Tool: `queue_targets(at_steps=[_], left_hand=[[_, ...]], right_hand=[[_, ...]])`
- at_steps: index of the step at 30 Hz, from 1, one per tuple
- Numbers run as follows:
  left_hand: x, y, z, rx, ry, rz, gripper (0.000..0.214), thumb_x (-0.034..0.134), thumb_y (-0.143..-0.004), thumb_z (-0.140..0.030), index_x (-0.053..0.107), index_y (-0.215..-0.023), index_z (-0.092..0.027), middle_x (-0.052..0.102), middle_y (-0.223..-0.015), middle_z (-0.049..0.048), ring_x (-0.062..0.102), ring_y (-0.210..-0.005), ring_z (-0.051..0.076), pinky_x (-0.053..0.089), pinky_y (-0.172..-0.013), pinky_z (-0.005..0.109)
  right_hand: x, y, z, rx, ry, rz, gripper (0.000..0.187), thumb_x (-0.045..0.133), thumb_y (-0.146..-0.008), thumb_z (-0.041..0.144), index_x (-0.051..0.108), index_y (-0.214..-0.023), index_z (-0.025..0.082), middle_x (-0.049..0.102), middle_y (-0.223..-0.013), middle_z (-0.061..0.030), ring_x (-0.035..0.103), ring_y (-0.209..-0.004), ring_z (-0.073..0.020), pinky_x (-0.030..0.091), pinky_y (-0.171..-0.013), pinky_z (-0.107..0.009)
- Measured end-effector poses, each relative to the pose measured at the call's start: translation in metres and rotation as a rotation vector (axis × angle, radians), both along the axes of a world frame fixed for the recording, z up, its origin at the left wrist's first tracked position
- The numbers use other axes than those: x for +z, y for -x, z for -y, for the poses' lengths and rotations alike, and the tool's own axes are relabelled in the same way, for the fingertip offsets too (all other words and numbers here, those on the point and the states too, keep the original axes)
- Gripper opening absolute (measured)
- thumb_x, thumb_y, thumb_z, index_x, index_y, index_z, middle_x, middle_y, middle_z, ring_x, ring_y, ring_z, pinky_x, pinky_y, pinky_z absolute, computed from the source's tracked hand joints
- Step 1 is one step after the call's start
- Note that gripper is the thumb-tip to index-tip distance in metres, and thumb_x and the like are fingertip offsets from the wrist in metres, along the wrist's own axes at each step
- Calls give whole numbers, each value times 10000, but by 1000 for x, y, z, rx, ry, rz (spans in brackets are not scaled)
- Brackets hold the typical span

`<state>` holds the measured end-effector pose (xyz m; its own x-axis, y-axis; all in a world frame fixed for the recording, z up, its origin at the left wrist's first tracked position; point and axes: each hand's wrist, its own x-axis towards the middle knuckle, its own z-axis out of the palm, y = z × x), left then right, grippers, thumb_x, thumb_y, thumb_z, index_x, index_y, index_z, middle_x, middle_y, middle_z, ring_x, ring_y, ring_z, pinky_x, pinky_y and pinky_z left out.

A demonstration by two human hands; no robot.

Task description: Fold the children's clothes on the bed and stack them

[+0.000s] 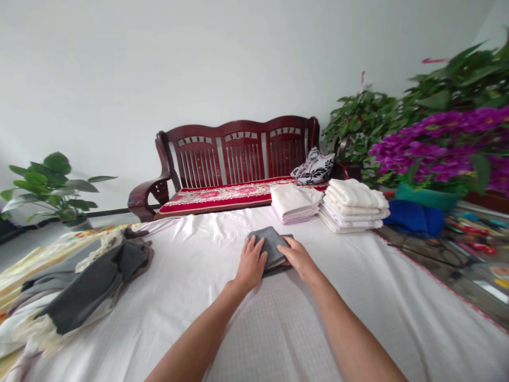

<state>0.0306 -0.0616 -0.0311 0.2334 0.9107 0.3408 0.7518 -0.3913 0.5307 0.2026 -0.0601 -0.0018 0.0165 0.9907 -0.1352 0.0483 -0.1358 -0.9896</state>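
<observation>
A folded grey cloth (270,243) lies on top of darker folded fabric, of which only edges show, in the middle of the white-covered table. My left hand (250,262) rests on its left side, fingers spread over the top. At the right edge my right hand (297,257) grips the cloth, its thumb on top and its other fingers partly hidden. Beyond it stand a stack of folded white and pale lilac cloths (296,202) and a taller stack of folded cream cloths (353,204). A loose heap of grey, white and brown garments (95,278) spreads at the left.
White sheeting (191,307) covers the table. Past its right edge are a blue cloth (415,216), dark cables and small clutter. A purple-flowered plant (445,140) stands on the right, a leafy potted plant (55,185) on the left. Behind is a wooden bench (199,162) with a patterned cushion (314,167).
</observation>
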Motion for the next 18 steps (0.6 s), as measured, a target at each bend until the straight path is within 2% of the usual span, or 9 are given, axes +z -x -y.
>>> queue_targets(at_steps=[5,9,12,15,16,18], left_hand=[[0,-9,6,-36,-16,-126,526,358,-1020,-344,424,-1513,-172,308,-1618,162,184,-1519,354,246,-1197,561],[-1,-17,11,-46,-40,-227,528,398,-1009,-346,417,-1519,-212,306,-1623,141,187,-1513,378,238,-1184,598],[-2,-23,13,-40,-66,-278,530,456,-986,-344,442,-1504,-235,310,-1624,128,192,-1512,381,228,-1183,611],[-3,-26,14,-44,-64,-291,540,494,-968,-346,454,-1497,-244,322,-1619,124,188,-1511,388,211,-1180,631],[-3,-26,14,-48,-54,-283,544,502,-963,-344,453,-1497,-246,323,-1619,123,183,-1512,389,206,-1178,637],[-5,-24,13,-69,-25,-240,546,516,-953,-333,460,-1490,-253,323,-1621,114,168,-1518,383,191,-1180,642]], right_hand=[[-4,-9,-3,16,-20,300,397,536,-823,288,639,-1192,184,737,-973,-79,698,-772,-220,523,-549,-261],[10,-14,4,-44,-85,868,309,506,-859,272,709,-1080,200,745,-952,-101,692,-852,-246,509,-714,-315],[18,-12,12,-163,-221,1190,337,492,-886,248,693,-1155,216,717,-1106,-123,650,-1031,-286,483,-851,-370],[11,-7,13,-215,-420,1297,467,491,-932,300,553,-1381,190,582,-1383,-150,519,-1259,-312,413,-1013,-413],[5,-5,11,-207,-438,1315,512,491,-943,324,501,-1433,177,517,-1460,-157,455,-1331,-326,372,-1065,-435],[-9,-4,8,-168,-373,1340,558,467,-967,351,436,-1486,148,420,-1543,-175,359,-1411,-353,304,-1120,-478]])
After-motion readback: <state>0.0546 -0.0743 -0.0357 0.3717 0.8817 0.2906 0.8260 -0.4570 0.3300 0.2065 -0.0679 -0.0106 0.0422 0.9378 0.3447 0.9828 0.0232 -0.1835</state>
